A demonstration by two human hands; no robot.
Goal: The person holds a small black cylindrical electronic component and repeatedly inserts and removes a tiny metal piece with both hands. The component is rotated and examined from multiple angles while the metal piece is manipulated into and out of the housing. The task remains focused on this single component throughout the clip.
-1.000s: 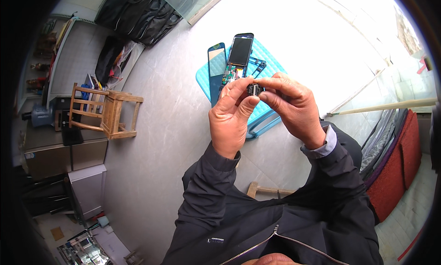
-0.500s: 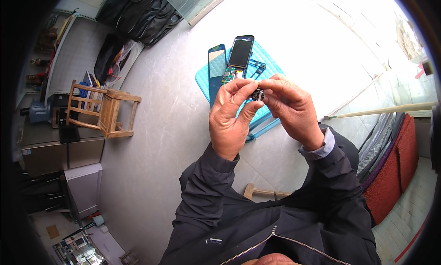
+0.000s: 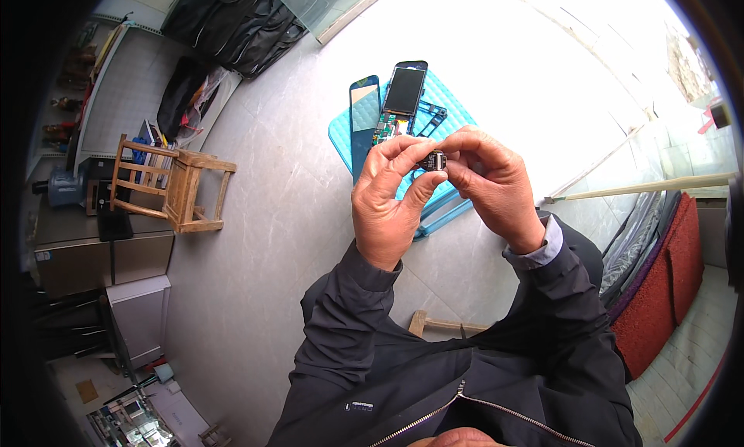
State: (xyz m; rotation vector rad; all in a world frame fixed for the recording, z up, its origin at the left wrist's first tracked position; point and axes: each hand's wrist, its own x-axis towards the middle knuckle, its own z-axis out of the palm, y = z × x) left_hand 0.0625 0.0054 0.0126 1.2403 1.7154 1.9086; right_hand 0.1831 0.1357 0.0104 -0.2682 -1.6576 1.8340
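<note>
Between my fingertips is a small black electronic part [image 3: 435,162] with pale metal contacts. My left hand [image 3: 393,191] pinches it from the left with thumb and fingers. On its other side, my right hand [image 3: 494,179] grips it, the fingers partly hiding it. Just beyond the hands, an opened handheld device lies on a light blue stool [image 3: 449,90]. It has a dark screen [image 3: 405,89] and a green circuit board [image 3: 386,127], partly covered by my left hand. A glossy dark blue panel [image 3: 363,129] lies at its left, and a dark plastic frame piece [image 3: 432,120] at its right.
A wooden chair [image 3: 188,191] stands on the tiled floor [image 3: 256,253] to the left, near grey cabinets [image 3: 143,253]. Rolled red and grey mats [image 3: 659,292] lean at the right, below a pale pole [image 3: 643,187]. Part of a wooden seat [image 3: 446,323] shows beneath me.
The small part has tilted slightly, so more of its pale contact face shows. Both hands keep hold of it in nearly the same place.
</note>
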